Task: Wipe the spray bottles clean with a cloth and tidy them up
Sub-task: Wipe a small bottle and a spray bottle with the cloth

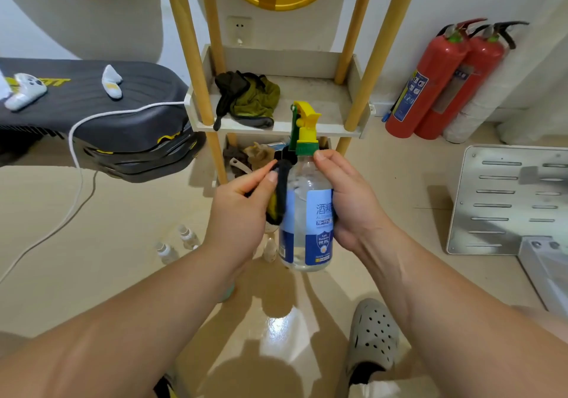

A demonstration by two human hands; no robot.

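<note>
A clear spray bottle (307, 222) with a blue-and-white label and a yellow-green trigger head is held upright above the floor at the centre of the view. My right hand (347, 201) grips its right side, thumb near the green collar. My left hand (246, 210) pinches a dark cloth (280, 191) with a yellow inside and presses it against the bottle's left side. Three small spray bottles (187, 236) stand on the floor below my left hand, and another small one (270, 248) shows partly behind the big bottle.
A wooden shelf rack (276, 90) stands ahead with an olive-and-black rag (249, 96) on its upper tray and clutter below. Two red fire extinguishers (445, 81) lean at right. A metal panel (504, 201) lies right. A dark bench (92, 105) with a white cable is left.
</note>
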